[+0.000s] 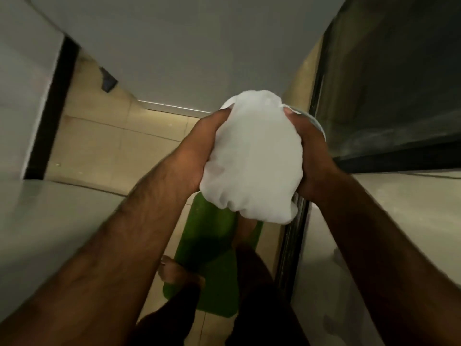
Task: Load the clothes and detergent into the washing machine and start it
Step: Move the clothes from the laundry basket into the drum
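Observation:
A bunched white cloth (254, 158) fills the middle of the head view, held up in the air between both hands. My left hand (197, 156) grips its left side with the thumb on top. My right hand (309, 156) clasps its right side. Behind the cloth a pale round rim (320, 126) shows at the upper right; I cannot tell what it belongs to. No washing machine or detergent can be made out for certain.
A green mat (212, 258) lies on the beige tiled floor (112, 146) below, with my bare foot (179, 273) on its left edge. A dark glass panel (389, 96) stands at the right above a pale surface (411, 208). Grey walls close in at left and ahead.

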The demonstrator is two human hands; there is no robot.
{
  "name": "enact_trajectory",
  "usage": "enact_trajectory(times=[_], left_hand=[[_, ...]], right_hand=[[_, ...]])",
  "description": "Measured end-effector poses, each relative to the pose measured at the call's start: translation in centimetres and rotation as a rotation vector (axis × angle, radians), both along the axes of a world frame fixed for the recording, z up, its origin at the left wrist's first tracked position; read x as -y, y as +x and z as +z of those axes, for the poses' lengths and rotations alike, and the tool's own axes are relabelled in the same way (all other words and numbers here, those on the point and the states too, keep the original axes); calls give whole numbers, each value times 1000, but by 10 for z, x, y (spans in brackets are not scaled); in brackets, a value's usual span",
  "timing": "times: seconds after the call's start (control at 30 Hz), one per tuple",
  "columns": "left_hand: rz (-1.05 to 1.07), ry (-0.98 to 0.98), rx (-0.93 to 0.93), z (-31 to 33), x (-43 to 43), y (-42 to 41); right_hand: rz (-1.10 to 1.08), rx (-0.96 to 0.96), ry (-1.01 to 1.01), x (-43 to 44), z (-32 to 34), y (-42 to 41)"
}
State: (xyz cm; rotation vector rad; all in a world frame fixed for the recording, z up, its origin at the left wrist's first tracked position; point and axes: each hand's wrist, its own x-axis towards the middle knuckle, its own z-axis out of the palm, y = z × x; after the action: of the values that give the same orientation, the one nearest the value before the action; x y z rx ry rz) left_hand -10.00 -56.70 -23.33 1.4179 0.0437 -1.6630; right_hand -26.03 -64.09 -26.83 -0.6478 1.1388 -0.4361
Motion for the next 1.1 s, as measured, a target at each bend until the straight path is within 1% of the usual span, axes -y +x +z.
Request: enact_trajectory(times=[0.03, 0.1, 0.17, 0.23, 0.3, 0.4, 0.47, 0.53, 0.63, 0.7, 0.8, 0.87, 0.93, 1.03, 1.1], left_hand=[[29, -12, 48, 27, -11, 6], [77, -62, 150, 70, -40, 24], [133, -110, 170, 116, -73, 40], [189, -88, 187, 152, -113, 57], [278, -88, 200, 186, -152, 76], [439, -51, 306, 234, -225, 111], [548, -81, 346, 261, -270, 128], [675, -105, 312, 286, -327, 144], [793, -122, 337, 306, -399, 158], [895, -100, 332, 311, -445, 167], [1046, -60, 381, 312, -506, 173], [1136, -34, 375, 307, -544, 172], [1241, -13, 316, 298, -578, 173], [1386, 51, 251, 280, -613, 178], [1447, 108, 213, 262, -631, 184]], right_hand=[[19, 5, -21, -7, 22, 10], [124, 43, -34, -24, 72, 35], [176, 79, -50, -45, 114, 59], [193, 129, 1, -74, 154, 83], [262, 145, 30, -106, 190, 109], [413, 192, 20, -159, 243, 156], [564, 176, -14, -192, 269, 184], [702, 214, -28, -232, 292, 218], [822, 229, -10, -291, 314, 264], [892, 244, 41, -335, 319, 291], [1011, 205, 141, -393, 312, 322], [1116, 186, 126, -428, 308, 337], [1210, 127, 65, -462, 298, 351], [1291, -3, 36, -503, 288, 367], [1340, -99, 24, -523, 276, 379]])
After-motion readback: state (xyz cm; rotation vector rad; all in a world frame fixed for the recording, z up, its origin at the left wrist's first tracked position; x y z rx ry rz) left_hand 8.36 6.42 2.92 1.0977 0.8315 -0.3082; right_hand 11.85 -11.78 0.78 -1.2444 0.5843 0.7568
